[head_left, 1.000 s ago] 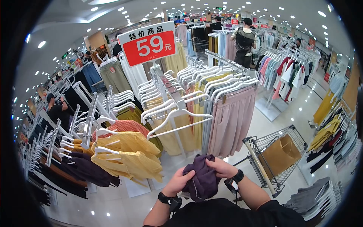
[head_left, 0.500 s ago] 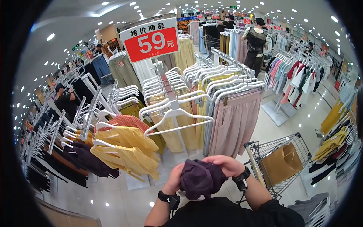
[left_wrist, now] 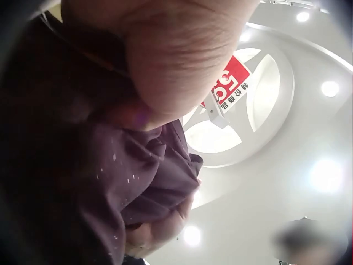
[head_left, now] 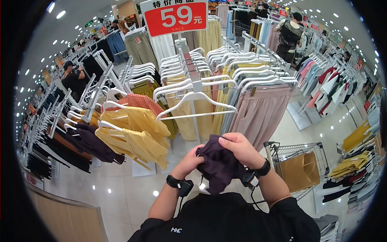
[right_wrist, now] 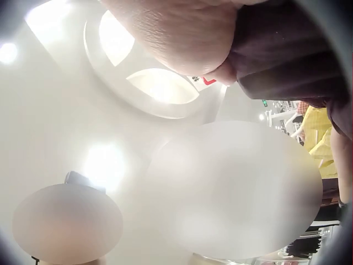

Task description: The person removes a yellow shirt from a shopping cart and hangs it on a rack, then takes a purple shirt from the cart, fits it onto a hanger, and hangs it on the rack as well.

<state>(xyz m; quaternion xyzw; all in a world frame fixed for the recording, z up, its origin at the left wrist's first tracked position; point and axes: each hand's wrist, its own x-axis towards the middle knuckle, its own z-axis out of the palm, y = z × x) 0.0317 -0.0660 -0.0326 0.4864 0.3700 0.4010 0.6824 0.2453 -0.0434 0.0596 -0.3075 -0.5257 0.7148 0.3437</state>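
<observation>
A bunched dark purple garment (head_left: pixel 219 163) hangs between both hands, in front of the black-shirted chest. My left hand (head_left: pixel 189 162) grips its upper left edge, with fingertips hidden in the cloth. My right hand (head_left: pixel 244 150) pinches its top edge, thumb on the near side. In the left wrist view the purple cloth (left_wrist: pixel 149 176) falls in folds below the left hand (left_wrist: pixel 171 55). The right wrist view has the right hand (right_wrist: pixel 187 38) against the dark cloth (right_wrist: pixel 287 55).
An empty white hanger (head_left: pixel 196 105) hangs ahead on a rack with pink trousers (head_left: pixel 262 111). Yellow checked tops (head_left: pixel 139 139) hang to the left. A cart holding a brown paper bag (head_left: pixel 299 171) stands at the right. A wooden panel (head_left: pixel 68 213) is at the lower left.
The head view has tilted down and turned slightly left. The garment, rounded and bunched before, now hangs longer between the hands, and the right hand has shifted its hold on the cloth.
</observation>
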